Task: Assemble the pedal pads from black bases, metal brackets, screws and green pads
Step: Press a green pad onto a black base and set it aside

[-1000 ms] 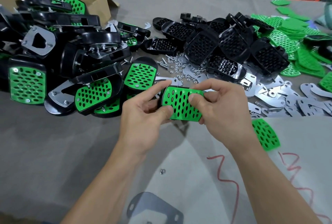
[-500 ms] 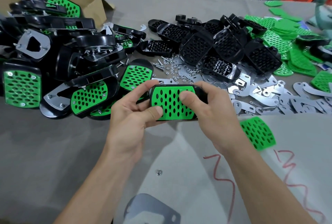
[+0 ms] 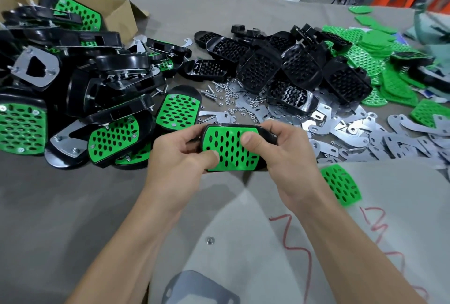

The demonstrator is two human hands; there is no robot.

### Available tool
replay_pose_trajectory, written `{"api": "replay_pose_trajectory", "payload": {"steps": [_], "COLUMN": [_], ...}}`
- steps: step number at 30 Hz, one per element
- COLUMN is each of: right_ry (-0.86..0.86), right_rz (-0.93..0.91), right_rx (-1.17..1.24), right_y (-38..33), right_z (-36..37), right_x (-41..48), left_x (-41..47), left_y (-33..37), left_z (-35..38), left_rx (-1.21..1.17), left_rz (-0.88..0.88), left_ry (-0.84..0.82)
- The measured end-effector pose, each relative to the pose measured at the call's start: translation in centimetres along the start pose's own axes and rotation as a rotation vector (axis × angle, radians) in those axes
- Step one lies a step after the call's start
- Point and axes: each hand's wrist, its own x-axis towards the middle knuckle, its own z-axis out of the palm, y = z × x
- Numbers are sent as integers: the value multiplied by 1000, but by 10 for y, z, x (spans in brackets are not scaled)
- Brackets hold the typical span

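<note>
Far left: a heap of finished pedals [image 3: 73, 89] on the worktop [image 3: 60, 206]. Four green faces lie plainly up; the rest are too tangled for us to count.

Centre: one black base [image 3: 267, 138] with one green pad [image 3: 231, 150] seated in it, held up off the worktop. The left hand [image 3: 177, 160] grips its left end, thumb on the pad. The right hand [image 3: 285, 157] grips the right end, thumb pressing the pad.

Behind: loose screws and nuts [image 3: 226, 99] and a heap of bare bases [image 3: 292, 67], uncounted.

Right: scattered metal brackets [image 3: 365, 138], one lone pad [image 3: 341, 184], and a stack of pads [image 3: 377, 48] beyond.
</note>
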Motion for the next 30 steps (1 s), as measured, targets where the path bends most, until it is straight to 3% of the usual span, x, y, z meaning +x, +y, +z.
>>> {"api": "replay_pose_trajectory", "payload": {"steps": [6, 12, 17, 30], "right_ry": [23, 5, -172, -60], "right_rz": [2, 16, 133, 100], "right_rx": [-75, -184, 44, -64], "right_y": [1, -3, -11, -8], "right_z": [7, 8, 9, 14], "right_x": [-1, -6, -9, -6], "left_x": [19, 33, 34, 36], "left_y": [10, -5, -7, -14], "left_z": [26, 30, 26, 26], "left_rx": [475, 368, 378, 359], "left_rz": [107, 191, 214, 159], "left_ry": [288, 302, 300, 377]}}
